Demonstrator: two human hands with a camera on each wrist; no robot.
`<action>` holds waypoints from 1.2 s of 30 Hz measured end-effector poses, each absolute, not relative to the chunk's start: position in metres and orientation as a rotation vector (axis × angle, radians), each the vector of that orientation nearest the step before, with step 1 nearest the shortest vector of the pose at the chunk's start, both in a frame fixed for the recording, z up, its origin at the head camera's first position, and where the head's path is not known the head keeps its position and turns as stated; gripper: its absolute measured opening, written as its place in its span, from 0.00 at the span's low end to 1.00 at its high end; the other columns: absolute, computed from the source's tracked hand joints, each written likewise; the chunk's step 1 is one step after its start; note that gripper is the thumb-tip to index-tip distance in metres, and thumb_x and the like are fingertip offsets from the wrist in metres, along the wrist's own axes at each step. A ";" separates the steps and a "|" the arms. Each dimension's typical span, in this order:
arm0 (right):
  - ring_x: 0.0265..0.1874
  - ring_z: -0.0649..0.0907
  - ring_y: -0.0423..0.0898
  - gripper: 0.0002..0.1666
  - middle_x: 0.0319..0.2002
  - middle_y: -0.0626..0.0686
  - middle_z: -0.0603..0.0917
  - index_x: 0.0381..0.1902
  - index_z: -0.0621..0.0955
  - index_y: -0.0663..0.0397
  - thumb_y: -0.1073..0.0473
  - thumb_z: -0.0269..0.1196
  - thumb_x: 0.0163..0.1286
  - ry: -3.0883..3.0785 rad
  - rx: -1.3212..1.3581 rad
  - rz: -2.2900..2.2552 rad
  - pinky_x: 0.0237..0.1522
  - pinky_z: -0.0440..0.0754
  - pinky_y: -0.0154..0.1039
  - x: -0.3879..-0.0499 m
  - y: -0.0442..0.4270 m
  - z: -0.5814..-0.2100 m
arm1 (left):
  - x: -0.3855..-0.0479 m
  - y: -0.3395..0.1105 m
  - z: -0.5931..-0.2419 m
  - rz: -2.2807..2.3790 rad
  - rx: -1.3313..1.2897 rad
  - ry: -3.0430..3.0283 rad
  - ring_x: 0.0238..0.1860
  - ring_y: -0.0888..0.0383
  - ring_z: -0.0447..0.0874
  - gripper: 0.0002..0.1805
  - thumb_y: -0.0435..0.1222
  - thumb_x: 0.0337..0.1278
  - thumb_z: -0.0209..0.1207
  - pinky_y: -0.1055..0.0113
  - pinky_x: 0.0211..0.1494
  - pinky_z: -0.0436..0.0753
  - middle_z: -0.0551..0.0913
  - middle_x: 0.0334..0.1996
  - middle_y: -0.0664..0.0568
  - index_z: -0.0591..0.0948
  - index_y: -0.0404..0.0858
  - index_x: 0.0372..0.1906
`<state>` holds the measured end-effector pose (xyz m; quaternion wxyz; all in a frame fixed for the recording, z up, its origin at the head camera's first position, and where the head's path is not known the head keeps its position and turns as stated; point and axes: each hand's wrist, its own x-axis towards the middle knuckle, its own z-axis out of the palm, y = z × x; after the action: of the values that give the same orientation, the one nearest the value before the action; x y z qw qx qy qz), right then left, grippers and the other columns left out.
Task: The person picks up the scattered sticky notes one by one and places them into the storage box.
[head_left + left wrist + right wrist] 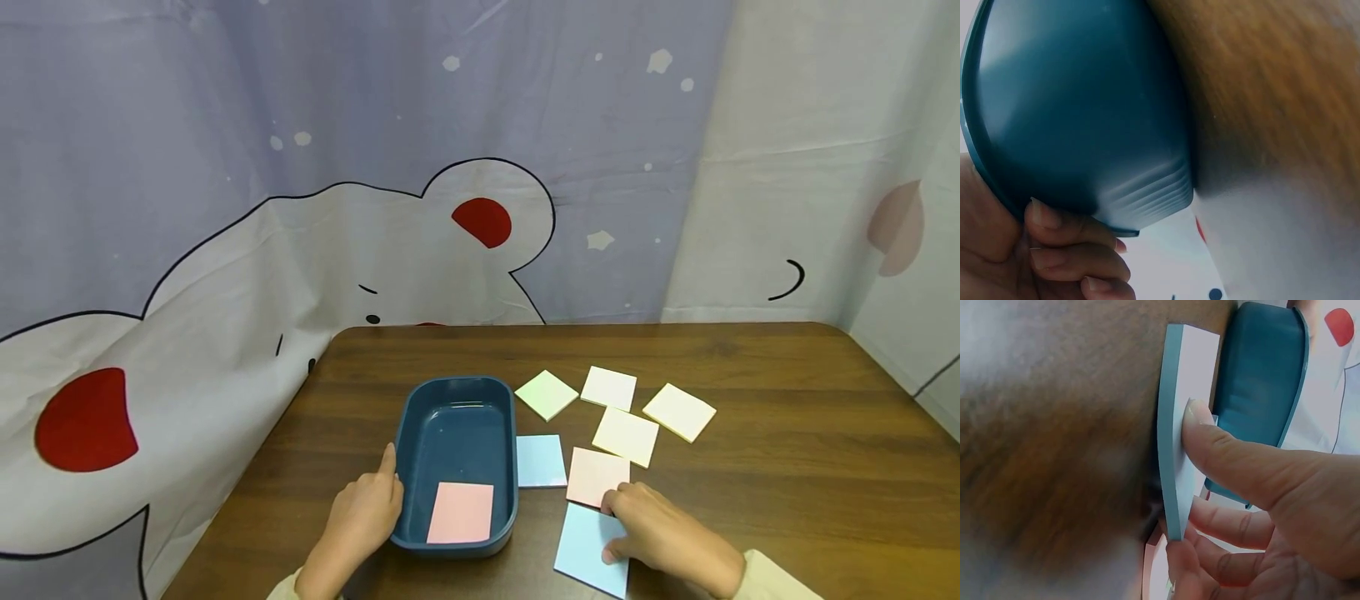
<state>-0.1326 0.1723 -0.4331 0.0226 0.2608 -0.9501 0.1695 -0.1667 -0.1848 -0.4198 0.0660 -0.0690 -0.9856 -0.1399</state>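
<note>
My left hand (363,512) grips the left rim of a dark blue plastic bin (454,386), one finger lying along the edge. In the left wrist view, curled fingers (1072,256) sit against the bin's outside. Inside the bin lies a pink sticky note pad (461,512). To the right, my right hand (663,532) holds a light blue sticky note pad (588,542). Its thumb rests on the top face and the other fingers reach the pad's edge, as the right wrist view shows. Just beyond lies another pink pad (596,475), close to those fingers.
A second light blue pad (541,461) lies against the bin's right side. Farther back are a green pad (547,395) and pale yellow pads (679,412). The wooden table (795,467) meets a printed curtain (622,167) at its far edge.
</note>
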 end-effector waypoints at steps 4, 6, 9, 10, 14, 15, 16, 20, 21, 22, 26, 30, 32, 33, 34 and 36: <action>0.25 0.69 0.37 0.20 0.25 0.41 0.72 0.27 0.79 0.50 0.49 0.76 0.41 -2.957 0.762 0.507 0.27 0.68 0.35 -0.131 0.172 -0.432 | -0.168 -0.185 -0.420 -0.412 -0.207 -2.964 0.17 0.50 0.77 0.27 0.34 0.63 0.49 0.52 0.22 0.74 0.84 0.23 0.38 0.68 0.26 0.65; 0.25 0.69 0.36 0.20 0.26 0.41 0.72 0.28 0.78 0.50 0.49 0.76 0.42 -2.965 0.742 0.525 0.26 0.68 0.35 -0.130 0.171 -0.432 | -0.168 -0.185 -0.420 -0.410 -0.206 -2.963 0.17 0.50 0.77 0.27 0.34 0.63 0.49 0.53 0.22 0.74 0.84 0.23 0.39 0.68 0.26 0.65; 0.24 0.70 0.36 0.18 0.27 0.42 0.73 0.29 0.78 0.51 0.53 0.75 0.45 -2.960 0.743 0.556 0.26 0.69 0.35 -0.129 0.170 -0.432 | -0.168 -0.186 -0.419 -0.407 -0.206 -2.962 0.17 0.51 0.77 0.27 0.34 0.63 0.49 0.53 0.22 0.74 0.83 0.22 0.40 0.68 0.26 0.65; 0.24 0.70 0.36 0.17 0.27 0.42 0.73 0.29 0.79 0.51 0.54 0.75 0.46 -2.959 0.744 0.562 0.27 0.70 0.36 -0.129 0.170 -0.432 | -0.168 -0.186 -0.419 -0.408 -0.204 -2.965 0.16 0.51 0.77 0.27 0.34 0.63 0.49 0.53 0.21 0.73 0.83 0.21 0.40 0.68 0.26 0.65; 0.25 0.72 0.34 0.14 0.26 0.41 0.75 0.28 0.79 0.52 0.57 0.74 0.47 -2.955 0.768 0.581 0.28 0.72 0.35 -0.128 0.170 -0.430 | -0.166 -0.187 -0.418 -0.405 -0.197 -2.969 0.16 0.52 0.76 0.27 0.34 0.63 0.50 0.54 0.21 0.73 0.82 0.20 0.41 0.68 0.26 0.65; 0.25 0.72 0.34 0.14 0.25 0.40 0.75 0.28 0.79 0.52 0.57 0.74 0.47 -2.961 0.769 0.598 0.28 0.73 0.35 -0.128 0.170 -0.430 | -0.166 -0.187 -0.418 -0.406 -0.196 -2.970 0.16 0.52 0.76 0.27 0.34 0.63 0.50 0.54 0.21 0.73 0.82 0.19 0.41 0.68 0.25 0.65; 0.25 0.72 0.33 0.13 0.25 0.40 0.76 0.28 0.79 0.52 0.58 0.73 0.48 -2.965 0.772 0.621 0.28 0.73 0.34 -0.128 0.170 -0.429 | -0.165 -0.187 -0.418 -0.407 -0.196 -2.970 0.16 0.53 0.76 0.27 0.34 0.63 0.50 0.54 0.21 0.73 0.82 0.19 0.42 0.69 0.25 0.64; 0.24 0.73 0.32 0.07 0.24 0.39 0.79 0.28 0.81 0.52 0.62 0.70 0.52 -2.968 0.776 0.712 0.27 0.72 0.33 -0.129 0.171 -0.429 | -0.165 -0.187 -0.418 -0.411 -0.197 -2.969 0.16 0.54 0.75 0.27 0.34 0.63 0.50 0.55 0.21 0.73 0.82 0.19 0.42 0.68 0.25 0.65; 0.23 0.73 0.31 0.06 0.23 0.39 0.79 0.28 0.81 0.52 0.63 0.69 0.53 -2.964 0.777 0.734 0.26 0.72 0.33 -0.129 0.171 -0.429 | -0.165 -0.187 -0.419 -0.411 -0.196 -2.970 0.16 0.54 0.75 0.27 0.34 0.63 0.50 0.55 0.21 0.73 0.82 0.19 0.42 0.68 0.25 0.65; 0.23 0.72 0.31 0.05 0.23 0.39 0.79 0.27 0.81 0.51 0.64 0.68 0.54 -2.960 0.782 0.752 0.26 0.72 0.33 -0.129 0.171 -0.429 | -0.165 -0.187 -0.418 -0.411 -0.195 -2.971 0.16 0.54 0.75 0.27 0.34 0.63 0.50 0.55 0.21 0.73 0.82 0.19 0.42 0.68 0.25 0.65; 0.21 0.69 0.30 0.03 0.22 0.39 0.78 0.27 0.83 0.53 0.67 0.66 0.57 -2.955 0.822 0.817 0.24 0.70 0.31 -0.131 0.172 -0.427 | -0.166 -0.186 -0.419 -0.414 -0.199 -2.969 0.15 0.55 0.73 0.27 0.34 0.63 0.50 0.56 0.20 0.72 0.82 0.19 0.43 0.68 0.25 0.65; 0.22 0.71 0.30 0.02 0.24 0.42 0.82 0.31 0.84 0.59 0.66 0.65 0.60 -2.973 0.879 0.927 0.24 0.74 0.30 -0.134 0.174 -0.423 | -0.167 -0.185 -0.420 -0.425 -0.219 -2.953 0.14 0.56 0.71 0.27 0.34 0.63 0.50 0.57 0.19 0.70 0.81 0.17 0.43 0.68 0.25 0.64; 0.23 0.72 0.29 0.01 0.24 0.43 0.82 0.30 0.84 0.59 0.67 0.65 0.59 -2.965 0.901 0.975 0.25 0.75 0.30 -0.135 0.174 -0.420 | -0.167 -0.185 -0.420 -0.433 -0.228 -2.946 0.14 0.56 0.70 0.27 0.34 0.63 0.50 0.57 0.18 0.70 0.81 0.17 0.44 0.68 0.24 0.64; 0.23 0.72 0.29 0.01 0.24 0.43 0.82 0.29 0.84 0.58 0.67 0.65 0.59 -2.958 0.912 1.002 0.25 0.75 0.30 -0.136 0.174 -0.419 | -0.167 -0.185 -0.420 -0.436 -0.232 -2.943 0.14 0.56 0.70 0.27 0.34 0.63 0.50 0.57 0.18 0.70 0.81 0.17 0.43 0.68 0.24 0.64; 0.23 0.72 0.28 0.01 0.24 0.42 0.82 0.29 0.83 0.57 0.67 0.65 0.59 -2.946 0.927 1.018 0.26 0.75 0.30 -0.136 0.173 -0.418 | -0.167 -0.185 -0.421 -0.438 -0.233 -2.942 0.14 0.56 0.71 0.27 0.34 0.63 0.50 0.57 0.18 0.70 0.81 0.17 0.43 0.68 0.24 0.64; 0.24 0.72 0.28 0.03 0.23 0.41 0.80 0.28 0.83 0.56 0.67 0.65 0.59 -2.921 0.956 1.032 0.26 0.74 0.30 -0.137 0.173 -0.414 | -0.167 -0.185 -0.421 -0.445 -0.232 -2.940 0.14 0.56 0.71 0.27 0.34 0.63 0.50 0.57 0.18 0.69 0.81 0.17 0.43 0.68 0.24 0.64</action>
<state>-0.1372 0.1734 -0.4142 -0.0500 0.2946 -0.8998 0.3178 -0.1671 -0.1853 -0.4209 0.0793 -0.0776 -0.9827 -0.1486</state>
